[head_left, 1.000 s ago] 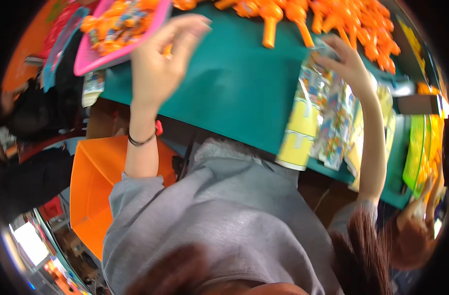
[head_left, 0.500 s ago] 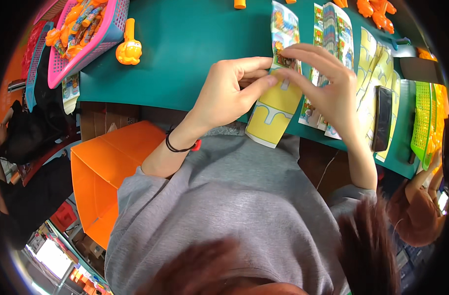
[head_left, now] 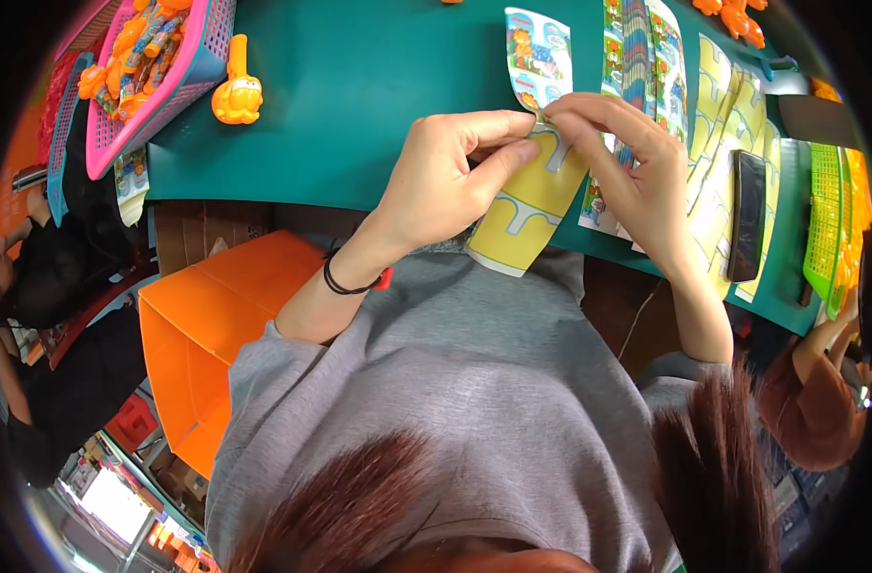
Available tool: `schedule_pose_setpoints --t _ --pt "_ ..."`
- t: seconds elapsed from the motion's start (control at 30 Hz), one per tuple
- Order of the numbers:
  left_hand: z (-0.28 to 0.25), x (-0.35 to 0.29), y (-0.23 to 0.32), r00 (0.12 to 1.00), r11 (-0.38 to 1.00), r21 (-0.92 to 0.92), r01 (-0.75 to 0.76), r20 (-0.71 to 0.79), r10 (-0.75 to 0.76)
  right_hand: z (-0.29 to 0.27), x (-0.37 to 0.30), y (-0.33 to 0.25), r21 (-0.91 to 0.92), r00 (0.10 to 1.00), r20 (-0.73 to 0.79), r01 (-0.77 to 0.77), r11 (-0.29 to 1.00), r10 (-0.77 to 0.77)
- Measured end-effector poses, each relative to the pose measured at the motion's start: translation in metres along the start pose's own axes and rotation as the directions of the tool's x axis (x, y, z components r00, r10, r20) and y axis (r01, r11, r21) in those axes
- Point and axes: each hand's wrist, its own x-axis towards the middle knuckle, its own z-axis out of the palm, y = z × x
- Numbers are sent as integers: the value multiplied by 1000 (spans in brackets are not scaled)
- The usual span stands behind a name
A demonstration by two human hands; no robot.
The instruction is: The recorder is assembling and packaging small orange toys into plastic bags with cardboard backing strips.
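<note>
Between my hands is a strip of stickers, its lower half showing yellow with pale blue-edged shapes (head_left: 520,229) and hanging over the table edge against my grey shirt. The strip's upper end is a printed cartoon face (head_left: 539,55) that curls up past my fingertips. My left hand (head_left: 455,177) pinches the strip from the left, thumb on the yellow side. From the right, my right hand (head_left: 636,167) pinches it at the fold, thumb and forefinger together. The fingertips of both hands almost meet there, hiding the fold itself.
Stacked printed sticker strips (head_left: 636,57) and yellow strips (head_left: 717,124) lie at right, under a black oblong object (head_left: 747,215). Further right stands a green basket (head_left: 822,224). At left are an orange cat-headed toy (head_left: 237,95), a pink basket (head_left: 207,67) of toys and an orange bin (head_left: 216,306).
My right thumb and forefinger have closed together on the strip's fold. The printed end now spreads wider and leans further left.
</note>
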Motion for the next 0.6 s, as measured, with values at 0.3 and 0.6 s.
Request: schedule_pose_setpoints --t 0.3,0.6 --pt "2 -2 -1 1000 1000 -10 23 13 -23 1 1 2 12 998 57 -3 1000 2" --pt "1 -2 0 1000 999 33 25 13 -26 0 2 9 57 998 50 -40 998 37"
